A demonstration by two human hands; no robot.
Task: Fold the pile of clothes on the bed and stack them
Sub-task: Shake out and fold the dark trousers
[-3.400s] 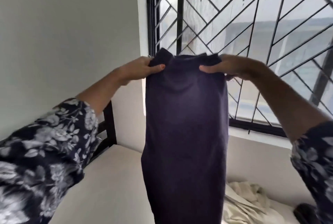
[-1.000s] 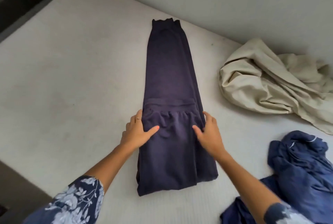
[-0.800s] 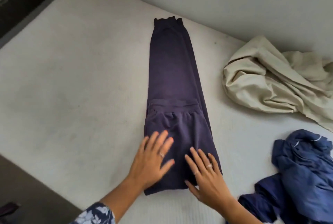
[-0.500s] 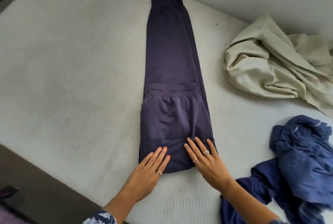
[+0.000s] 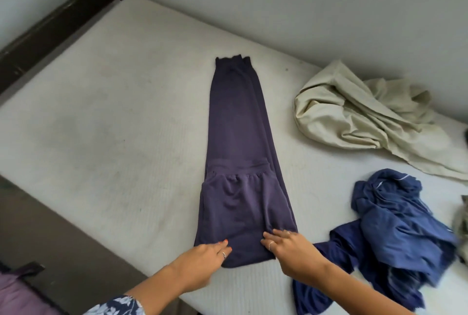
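Purple trousers under hands (flat)

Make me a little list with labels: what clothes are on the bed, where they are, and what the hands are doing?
Being folded: long dark purple fabric trousers, near end folded over, flat on the white mattress
Left hand: fingers on near folded edge
Right hand: fingers on near folded edge
Unfolded: crumpled beige cloth garment, far right; crumpled blue fabric garment, near right
Stack: none visible

purple trousers on mattress, both hands at near fold
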